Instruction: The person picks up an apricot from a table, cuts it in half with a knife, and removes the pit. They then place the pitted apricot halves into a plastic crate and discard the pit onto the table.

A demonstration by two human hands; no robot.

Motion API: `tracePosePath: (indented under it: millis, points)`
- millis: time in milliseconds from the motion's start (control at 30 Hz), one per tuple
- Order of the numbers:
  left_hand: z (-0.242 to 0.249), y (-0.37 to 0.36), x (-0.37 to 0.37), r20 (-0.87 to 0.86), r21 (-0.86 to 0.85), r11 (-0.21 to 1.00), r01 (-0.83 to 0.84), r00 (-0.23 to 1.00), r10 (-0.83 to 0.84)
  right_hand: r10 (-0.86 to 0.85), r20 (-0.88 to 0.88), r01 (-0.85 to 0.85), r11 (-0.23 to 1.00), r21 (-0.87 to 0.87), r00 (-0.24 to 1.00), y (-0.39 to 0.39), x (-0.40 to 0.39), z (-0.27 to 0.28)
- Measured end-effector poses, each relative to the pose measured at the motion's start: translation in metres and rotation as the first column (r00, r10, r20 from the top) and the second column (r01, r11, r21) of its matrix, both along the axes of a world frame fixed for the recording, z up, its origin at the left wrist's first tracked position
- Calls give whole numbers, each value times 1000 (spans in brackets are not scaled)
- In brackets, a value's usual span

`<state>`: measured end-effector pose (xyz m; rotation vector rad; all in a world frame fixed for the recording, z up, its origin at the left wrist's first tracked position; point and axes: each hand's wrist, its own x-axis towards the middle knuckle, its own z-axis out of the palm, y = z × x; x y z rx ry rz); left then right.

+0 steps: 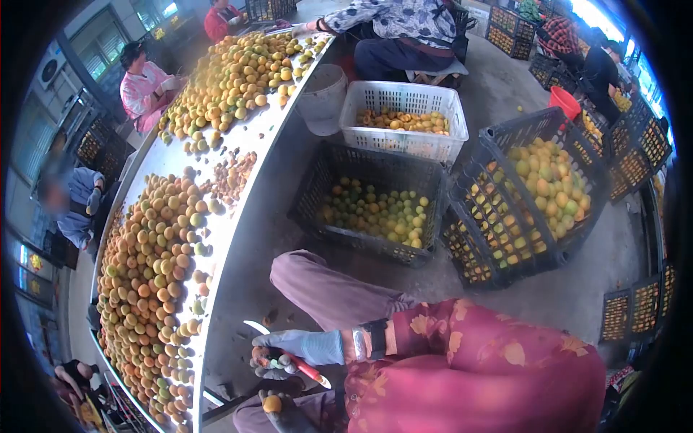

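Note:
My right hand, in a grey-blue work glove, is closed around a curved knife with a red handle; its pale blade sticks out on the far side. Some green and dark red shows between those fingers, too small to make out. Below it, my left hand in a dark glove grips one orange apricot. Both hands are over my lap, just off the edge of the long metal table. On that table lies a big heap of apricots, with a smaller pile of brownish bits beyond.
A black crate of greenish fruit stands beside my knee. Near it are a tilted black crate of yellow fruit, a white crate and a white bucket. Several people sit around the table; one is close by.

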<state>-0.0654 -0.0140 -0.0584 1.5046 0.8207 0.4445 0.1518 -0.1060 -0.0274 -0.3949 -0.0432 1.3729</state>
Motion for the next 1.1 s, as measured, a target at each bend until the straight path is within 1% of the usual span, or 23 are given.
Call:
tracePosePath:
  millis: [67, 167, 267, 333, 367, 400, 433, 467, 533, 633, 667, 733, 833, 967, 1033, 1067, 1100]
  points:
    - [-3, 2, 0, -8, -1, 1000, 8, 1000, -8, 4, -25, -4, 1000, 21, 1000, 0, 1, -2]
    - [-14, 7, -4, -12, 17, 1000, 7, 1000, -6, -5, 20, 4, 999, 32, 1000, -2, 4, 0]
    - [-1, -3, 2, -1, 2, 1000, 9, 1000, -9, 27, 15, -26, 1000, -3, 1000, -2, 8, 1]
    - [5, -13, 5, 181, -147, 988, -46, 981, 72, 22, -64, -22, 1000, -5, 998, 4, 6, 1]
    - [-5, -7, 1, 183, -147, 988, -47, 980, 74, 23, -62, -24, 1000, -5, 998, 4, 6, -1]
    - [-23, 4, -8, 146, -99, 994, -52, 987, 66, -7, -29, 5, 999, -47, 1000, 0, 7, 7]
    - [-25, 6, -7, 109, -52, 997, -55, 992, 60, -35, 5, 36, 996, -87, 999, -2, 7, 12]
    - [-25, 7, -9, 110, -51, 997, -57, 992, 62, -34, 6, 34, 996, -87, 999, -1, 7, 11]
    - [-4, -4, 2, 154, -84, 996, -43, 987, 55, -45, 10, 45, 995, -88, 999, 0, 8, 10]
    - [-6, -3, 1, 170, -99, 993, -58, 983, 74, -10, 9, 10, 999, -35, 1000, -1, 10, 7]
    - [-6, -2, 1, 172, -99, 993, -58, 982, 74, -10, 11, 11, 999, -34, 1000, 0, 10, 5]
    - [-6, -3, 3, 158, -150, 984, -94, 980, 118, -38, 17, 38, 999, -38, 999, 3, 9, 1]
    - [4, -10, 6, 151, -104, 990, -98, 982, 113, -37, 30, 38, 999, -21, 999, 6, 10, -1]
    - [-4, -6, 0, 179, -111, 989, -97, 977, 116, -36, 90, 37, 999, -13, 995, 0, 15, 6]
    - [-1, -6, 1, 149, -74, 994, -80, 985, 90, -57, 99, 62, 997, -43, 993, 2, 16, 6]
    - [0, -6, 3, 153, -74, 993, -90, 983, 101, -37, 84, 41, 998, -48, 996, -3, 19, 12]
    - [-1, -5, 4, 222, -230, 969, -90, 965, 143, -106, 64, 104, 994, 35, 992, -5, 16, 12]
